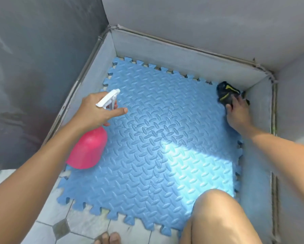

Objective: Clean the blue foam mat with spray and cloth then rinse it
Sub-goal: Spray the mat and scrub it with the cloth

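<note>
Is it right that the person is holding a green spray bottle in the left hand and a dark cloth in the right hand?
Not quite. The spray bottle is pink with a white trigger top, not green, as the head view shows. The rest is right: the left hand holds the bottle over the blue foam mat, and the right hand has its grip on the dark cloth at the far corner.

Spray bottle (87, 148), cloth (227, 94), blue mat (156, 138)

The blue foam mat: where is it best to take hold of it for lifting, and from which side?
Probably the near left corner of the blue foam mat, reached from the tiled floor side. The toothed edge there lies free on the tiles, while the far and right edges sit close against the low grey walls. A pinch grip over the teeth should do.
</note>
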`<state>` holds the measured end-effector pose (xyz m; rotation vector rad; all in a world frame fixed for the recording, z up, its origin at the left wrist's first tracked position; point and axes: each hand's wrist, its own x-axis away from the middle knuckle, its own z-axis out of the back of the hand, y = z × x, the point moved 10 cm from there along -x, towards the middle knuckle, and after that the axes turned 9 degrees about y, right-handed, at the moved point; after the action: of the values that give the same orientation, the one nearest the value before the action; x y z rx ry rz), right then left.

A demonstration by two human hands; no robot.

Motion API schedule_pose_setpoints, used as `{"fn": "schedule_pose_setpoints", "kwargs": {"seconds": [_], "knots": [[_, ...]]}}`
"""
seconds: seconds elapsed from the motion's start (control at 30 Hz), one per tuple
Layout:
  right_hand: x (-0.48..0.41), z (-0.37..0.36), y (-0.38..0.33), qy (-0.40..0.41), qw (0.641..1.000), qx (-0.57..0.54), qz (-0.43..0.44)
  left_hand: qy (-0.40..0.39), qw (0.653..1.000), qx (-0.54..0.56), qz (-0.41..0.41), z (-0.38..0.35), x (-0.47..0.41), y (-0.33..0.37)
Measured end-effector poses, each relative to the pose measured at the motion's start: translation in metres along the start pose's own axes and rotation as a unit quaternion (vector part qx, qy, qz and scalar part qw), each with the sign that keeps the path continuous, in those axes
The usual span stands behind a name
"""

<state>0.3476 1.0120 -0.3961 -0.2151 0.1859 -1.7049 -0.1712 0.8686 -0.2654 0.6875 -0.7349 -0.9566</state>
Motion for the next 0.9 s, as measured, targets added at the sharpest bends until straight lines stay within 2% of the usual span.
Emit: {"fn": "schedule_pose_setpoints", "kwargs": {"seconds": [0.1, 0.2, 0.33, 0.47, 0.5, 0.53, 0.63, 0.67, 0.7, 0.73, 0.77, 0.8, 0.83, 0.87, 0.9], "knots": [[-0.001, -0.003, -0.039, 0.028, 1.000, -0.006, -0.006, 0.002, 1.000, -0.013, -0.012, -0.001, 0.010, -0.004], [0.002, -0.017, -0.116, 0.041, 0.998, -0.023, 0.031, 0.027, 0.999, 0.007, -0.030, 0.010, 0.018, -0.010], [0.048, -0.041, -0.243, 0.020, 0.983, -0.085, 0.159, 0.072, 0.996, 0.032, -0.049, 0.033, 0.036, -0.013], [0.161, -0.066, -0.335, -0.057, 0.934, -0.124, 0.330, 0.106, 0.991, 0.043, -0.063, 0.068, 0.058, -0.029], [0.200, -0.072, -0.352, -0.078, 0.906, -0.126, 0.397, 0.117, 0.990, 0.045, -0.061, 0.073, 0.071, -0.036], [0.243, -0.079, -0.364, -0.109, 0.862, -0.123, 0.479, 0.130, 0.988, 0.050, -0.065, 0.082, 0.084, -0.040], [0.343, -0.091, -0.357, -0.204, 0.686, -0.076, 0.694, 0.185, 0.974, 0.077, -0.104, 0.129, 0.112, -0.035], [0.347, -0.089, -0.353, -0.208, 0.645, -0.064, 0.732, 0.189, 0.971, 0.115, -0.092, 0.134, 0.129, -0.048], [0.338, -0.089, -0.354, -0.194, 0.629, -0.054, 0.751, 0.163, 0.973, 0.155, -0.048, 0.134, 0.135, -0.066], [0.319, -0.091, -0.360, -0.177, 0.644, -0.051, 0.742, 0.161, 0.981, 0.101, 0.025, 0.131, 0.152, -0.108], [0.290, -0.093, -0.370, -0.161, 0.688, -0.056, 0.705, 0.058, 0.988, 0.117, 0.083, 0.095, 0.184, -0.145], [0.256, -0.094, -0.381, -0.140, 0.748, -0.073, 0.645, 0.086, 0.989, 0.078, 0.097, 0.058, 0.226, -0.188], [0.221, -0.092, -0.389, -0.114, 0.810, -0.097, 0.567, 0.147, 0.981, -0.031, 0.125, 0.024, 0.265, -0.233], [0.191, -0.090, -0.394, -0.088, 0.865, -0.117, 0.481, 0.178, 0.967, -0.091, 0.160, -0.009, 0.298, -0.268], [0.170, -0.090, -0.396, -0.068, 0.906, -0.127, 0.398, 0.205, 0.964, -0.076, 0.153, -0.033, 0.318, -0.288]]}}
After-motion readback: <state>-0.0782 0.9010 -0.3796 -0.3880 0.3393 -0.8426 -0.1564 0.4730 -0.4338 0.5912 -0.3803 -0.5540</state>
